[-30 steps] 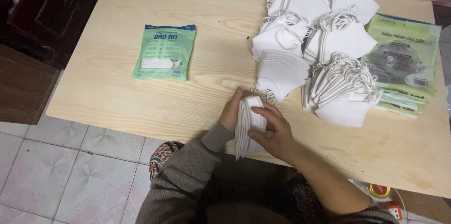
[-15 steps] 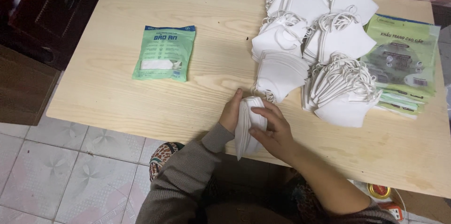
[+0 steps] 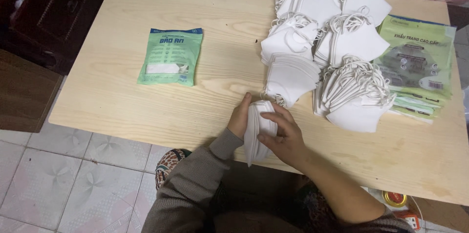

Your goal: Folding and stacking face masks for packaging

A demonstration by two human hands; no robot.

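little had changed: left hand (image 3: 239, 118) and right hand (image 3: 284, 137) fingers still clasped the white mask stack (image 3: 258, 130) at the tabletop's (image 3: 122, 96) near edge.

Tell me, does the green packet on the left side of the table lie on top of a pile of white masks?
No, the green packet lies alone on the bare wooden table, apart from the white masks.

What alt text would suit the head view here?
Both hands, left and right, hold a small stack of white masks upright at the near edge of a wooden table. Piles of white masks lie ahead on the right beside green packets; a single green packet lies to the left.
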